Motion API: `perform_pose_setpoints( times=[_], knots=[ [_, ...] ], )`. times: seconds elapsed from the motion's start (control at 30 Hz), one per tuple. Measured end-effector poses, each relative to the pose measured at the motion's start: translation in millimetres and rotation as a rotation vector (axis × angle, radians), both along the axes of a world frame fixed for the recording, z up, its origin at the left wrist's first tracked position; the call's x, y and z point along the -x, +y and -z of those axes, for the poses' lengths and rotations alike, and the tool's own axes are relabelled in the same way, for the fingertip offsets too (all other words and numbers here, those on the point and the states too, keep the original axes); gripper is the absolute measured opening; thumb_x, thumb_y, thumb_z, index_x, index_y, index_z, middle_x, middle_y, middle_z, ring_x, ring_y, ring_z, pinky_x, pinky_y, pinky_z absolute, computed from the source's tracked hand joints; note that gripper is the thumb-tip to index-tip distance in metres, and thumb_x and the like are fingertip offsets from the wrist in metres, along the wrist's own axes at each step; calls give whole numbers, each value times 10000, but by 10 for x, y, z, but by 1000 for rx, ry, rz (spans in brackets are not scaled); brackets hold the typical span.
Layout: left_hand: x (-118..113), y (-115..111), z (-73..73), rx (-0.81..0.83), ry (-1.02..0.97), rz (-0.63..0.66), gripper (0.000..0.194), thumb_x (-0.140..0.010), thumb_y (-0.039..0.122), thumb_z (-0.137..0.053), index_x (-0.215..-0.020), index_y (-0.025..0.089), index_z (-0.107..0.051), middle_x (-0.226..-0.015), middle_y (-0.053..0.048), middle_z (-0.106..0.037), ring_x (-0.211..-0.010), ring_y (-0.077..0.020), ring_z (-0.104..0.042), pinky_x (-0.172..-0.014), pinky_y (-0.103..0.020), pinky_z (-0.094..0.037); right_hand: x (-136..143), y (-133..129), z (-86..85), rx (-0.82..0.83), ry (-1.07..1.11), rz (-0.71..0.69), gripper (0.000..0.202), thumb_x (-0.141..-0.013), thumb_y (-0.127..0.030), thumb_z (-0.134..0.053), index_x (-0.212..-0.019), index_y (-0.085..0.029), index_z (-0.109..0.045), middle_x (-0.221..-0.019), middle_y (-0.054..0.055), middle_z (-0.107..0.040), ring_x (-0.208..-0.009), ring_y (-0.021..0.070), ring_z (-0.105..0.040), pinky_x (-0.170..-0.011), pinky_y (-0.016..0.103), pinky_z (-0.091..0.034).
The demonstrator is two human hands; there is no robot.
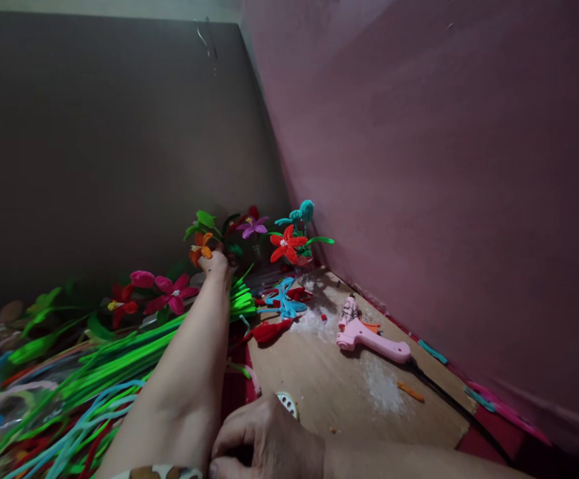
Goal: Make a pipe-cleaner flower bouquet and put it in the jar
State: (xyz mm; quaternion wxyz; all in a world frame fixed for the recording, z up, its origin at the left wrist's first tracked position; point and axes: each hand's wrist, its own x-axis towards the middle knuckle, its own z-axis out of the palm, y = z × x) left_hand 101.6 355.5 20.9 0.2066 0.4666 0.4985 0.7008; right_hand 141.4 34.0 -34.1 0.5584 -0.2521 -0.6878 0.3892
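My left hand [215,265], frame centre, fingers pinching orange flower [200,245]; my right hand [269,439], bottom centre, fingers curled together on wooden board [334,379].

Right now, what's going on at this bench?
A person is working among pipe-cleaner flowers. The left hand reaches out to an orange flower at the back, touching or gripping it. The right hand rests near the wooden board. A pink glue gun lies on the board, and green pipe cleaners lie beside the arm.
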Motion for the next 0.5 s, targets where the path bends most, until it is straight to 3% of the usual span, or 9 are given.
perform_pose_setpoints(
  times=[0.07, 0.2, 0.27, 0.37, 0.5],
  knots=[
    [-13, -41, 19, 72, -27, 33, 213, -855, 283, -486, -901, 94, -575, -633, 8, -546, -480, -91, -520, -441, -232, -453, 2, 6, 0, -1, -34, 5, 102, -601, -131, -445, -500, -145, -448, -480, -29, -408, -450, 51, -429, -429, 121, -307],
    [-64, -113, 36, 162, -43, 37, 261, -858, 309, -490, -1028, 121, -549, -889, -44, -602, -695, -116, -586, -596, -277, -510, -9, 3, -26, -3, -79, 12, 105, -587, -136, -435, -488, -158, -404, -460, -35, -350, -431, 53, -394, -412, 141, -282],
    [-89, -135, 32, 183, -35, 6, 277, -865, 315, -477, -1062, 127, -532, -918, -49, -599, -710, -116, -587, -606, -281, -512, -14, -3, -32, -11, -77, 22, 117, -588, -136, -434, -482, -160, -390, -456, -38, -339, -424, 49, -372, -402, 145, -266],
    [-75, -143, -11, 182, 14, -54, 284, -869, 316, -468, -1071, 125, -527, -917, -52, -599, -707, -119, -587, -602, -283, -512, -15, -8, -19, -10, -73, 35, 121, -584, -132, -440, -477, -157, -388, -452, -42, -335, -420, 46, -369, -395, 139, -257],
    [50, -113, -111, 110, 173, -99, 329, -847, 315, -506, -1129, 145, -515, -1103, -85, -559, -920, -185, -573, -764, -386, -498, -10, -12, 1, -8, -51, 18, 87, -588, -125, -444, -504, -146, -444, -476, -36, -402, -438, 45, -416, -417, 121, -288]
  ],
)
